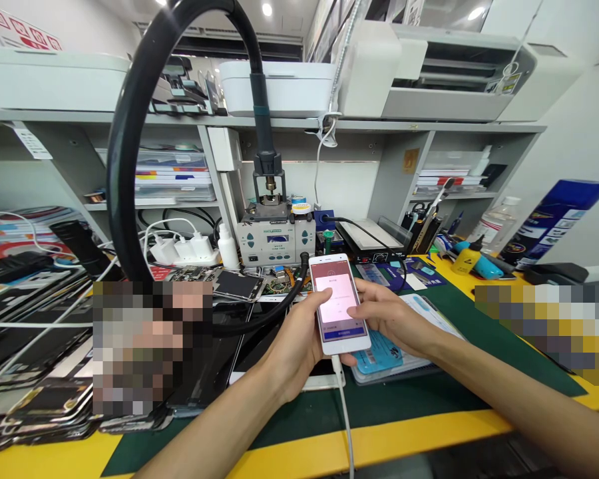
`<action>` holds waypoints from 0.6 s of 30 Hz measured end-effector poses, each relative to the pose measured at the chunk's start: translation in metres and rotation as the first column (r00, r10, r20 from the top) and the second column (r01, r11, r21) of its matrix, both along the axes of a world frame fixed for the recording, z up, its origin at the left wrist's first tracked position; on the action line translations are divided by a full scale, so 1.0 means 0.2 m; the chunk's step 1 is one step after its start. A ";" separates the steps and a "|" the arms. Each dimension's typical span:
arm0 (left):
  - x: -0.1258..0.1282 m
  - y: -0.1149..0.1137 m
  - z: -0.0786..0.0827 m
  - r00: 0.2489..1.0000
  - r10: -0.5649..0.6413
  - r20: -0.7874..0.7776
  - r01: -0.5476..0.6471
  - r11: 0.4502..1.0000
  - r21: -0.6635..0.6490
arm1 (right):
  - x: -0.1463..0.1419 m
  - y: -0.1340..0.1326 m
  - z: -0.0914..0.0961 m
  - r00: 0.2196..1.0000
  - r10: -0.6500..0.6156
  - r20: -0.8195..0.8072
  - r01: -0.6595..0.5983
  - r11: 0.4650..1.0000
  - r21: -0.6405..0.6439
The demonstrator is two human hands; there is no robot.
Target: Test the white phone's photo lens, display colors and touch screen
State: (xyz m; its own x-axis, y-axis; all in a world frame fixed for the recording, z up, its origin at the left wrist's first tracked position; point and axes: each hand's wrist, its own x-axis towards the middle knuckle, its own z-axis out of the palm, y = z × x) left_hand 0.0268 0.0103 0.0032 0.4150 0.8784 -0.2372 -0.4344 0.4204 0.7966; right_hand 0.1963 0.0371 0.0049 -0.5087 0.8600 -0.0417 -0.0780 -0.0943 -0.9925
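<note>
A white smartphone [340,338] is held upright in front of me, its screen lit with a pale pop-up box and a dark blue button near the bottom. My left hand [299,339] grips it from the left, with the thumb over the screen. On the other side, my right hand [389,313] holds the phone's right edge, and its thumb rests on the lower part of the pop-up. A white charging cable [343,406] runs from the phone's lower end down past the table edge. The fingers behind the phone are mostly hidden.
A green mat [499,352] covers the yellow table. Stacked phone parts [44,399] lie at left. A hot-air station [275,241] stands behind, with a thick black hose [124,153] arching down at left. Plastic-sleeved papers [409,362] lie right of the phone; a yellow bottle [466,258] stands further right.
</note>
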 end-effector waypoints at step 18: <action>-0.01 0.00 -0.01 0.999 -0.024 0.031 0.024 1.000 0.008 | 0.00 0.00 -0.01 1.000 0.012 0.026 -0.013 1.000 0.027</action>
State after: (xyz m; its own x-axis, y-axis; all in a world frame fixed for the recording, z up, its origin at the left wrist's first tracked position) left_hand 0.0250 0.0110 0.0019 0.4431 0.8697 -0.2173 -0.4489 0.4251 0.7860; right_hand 0.1971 0.0370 0.0032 -0.5186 0.8544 -0.0317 -0.0511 -0.0680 -0.9964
